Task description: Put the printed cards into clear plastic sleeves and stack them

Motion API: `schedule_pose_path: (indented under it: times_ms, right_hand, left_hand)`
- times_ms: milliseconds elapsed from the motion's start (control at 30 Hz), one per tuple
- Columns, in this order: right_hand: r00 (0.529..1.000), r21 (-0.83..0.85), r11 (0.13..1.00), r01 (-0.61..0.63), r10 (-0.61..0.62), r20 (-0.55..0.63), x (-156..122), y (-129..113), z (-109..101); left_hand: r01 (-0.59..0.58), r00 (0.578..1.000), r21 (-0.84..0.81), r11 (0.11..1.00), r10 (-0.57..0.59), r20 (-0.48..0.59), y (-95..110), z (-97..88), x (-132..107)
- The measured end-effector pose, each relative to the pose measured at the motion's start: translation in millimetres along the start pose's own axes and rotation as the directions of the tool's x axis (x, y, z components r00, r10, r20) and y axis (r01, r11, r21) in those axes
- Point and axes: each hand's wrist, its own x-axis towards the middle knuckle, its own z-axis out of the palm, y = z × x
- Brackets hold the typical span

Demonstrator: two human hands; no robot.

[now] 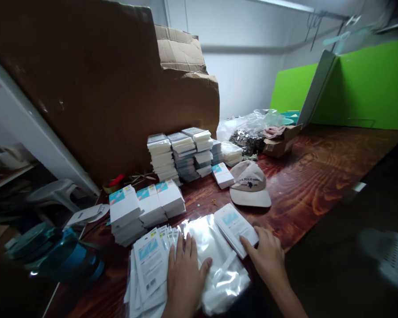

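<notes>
My left hand (pixel 185 274) lies flat with its fingers stretched out, over the line where a spread of printed cards (pixel 151 260) meets a pile of clear plastic bags (pixel 225 274). Nothing is gripped in it. On the other side of the bags, my right hand (pixel 265 254) holds the near right end of a small stack of printed cards (pixel 234 225). Its thumb rests on the top card and the other fingers are along the edge. This stack sits partly over the bags' upper right corner. The fingertips under the stack's edge are hidden.
Behind the cards stand stacks of white printed cards (pixel 124 207), with taller stacks (pixel 161 154) farther back by a cardboard sheet (pixel 102 88). A cap (pixel 248 183) and a small card stack (pixel 222 174) lie beyond my right hand. A blue jug (pixel 59 256) is at left.
</notes>
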Motion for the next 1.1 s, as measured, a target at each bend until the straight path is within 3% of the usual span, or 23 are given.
schedule_pose_path:
  times_ms: [133,267,367,467,567,633,733,800,867,900,933,1000,1033,1100]
  right_hand:
    - [0.998,0.084,0.995,-0.048,0.051,-0.037,4,-4,-5]
    - [0.993,0.206,0.972,-0.113,0.115,0.006,8,-6,-16]
    - [0.984,0.255,0.950,-0.180,0.172,0.052,10,-5,-22]
    - [0.980,0.249,0.948,-0.201,0.198,0.038,11,-3,-20]
    - [0.982,0.237,0.956,-0.172,0.184,-0.031,11,-2,-13]
    - [0.980,0.255,0.952,-0.167,0.188,-0.063,10,-3,-12]
    - [0.968,0.343,0.914,-0.214,0.246,-0.051,4,-9,-24]
    - [0.948,0.541,0.791,-0.286,0.315,0.041,-3,-15,-40]
    - [0.901,0.750,0.512,-0.419,0.338,0.273,-10,-19,-60]
    - [0.863,0.765,0.405,-0.501,0.293,0.410,-13,-21,-69]
    - [0.807,0.717,0.374,-0.588,0.216,0.549,-17,-21,-76]
    - [0.703,0.597,0.467,-0.652,0.078,0.707,-23,-21,-82]
    - [0.673,0.561,0.522,-0.642,0.033,0.739,-25,-21,-81]
    - [0.675,0.553,0.569,-0.608,0.004,0.738,-28,-21,-74]
  left_hand:
    - [-0.034,0.998,0.066,0.997,0.030,0.061,4,1.7,-2]
    - [-0.045,0.999,0.069,0.997,0.044,0.016,0,6.8,-2]
    - [-0.054,0.998,-0.105,0.993,0.049,-0.049,-7,8.5,-2]
    - [-0.036,0.998,-0.401,0.915,0.011,-0.066,-9,-0.4,-5]
    - [0.111,0.993,-0.679,0.725,-0.113,0.041,-3,-13.9,-8]
    - [0.223,0.968,-0.798,0.560,-0.224,0.114,4,-18.9,-8]
    - [0.268,0.932,-0.900,0.343,-0.328,0.152,12,-20.6,-6]
    - [0.278,0.927,-0.929,0.245,-0.324,0.192,13,-22.7,-3]
    - [0.306,0.913,-0.939,0.159,-0.330,0.242,13,-27.8,1]
    - [0.317,0.901,-0.942,0.109,-0.345,0.263,13,-31.2,3]
    - [0.323,0.887,-0.945,0.044,-0.362,0.286,12,-34.7,4]
    - [0.335,0.846,-0.935,-0.118,-0.399,0.353,11,-40.2,6]
    - [0.347,0.823,-0.916,-0.200,-0.403,0.400,11,-41.7,7]
    - [0.357,0.781,-0.873,-0.332,-0.406,0.474,12,-42.4,6]
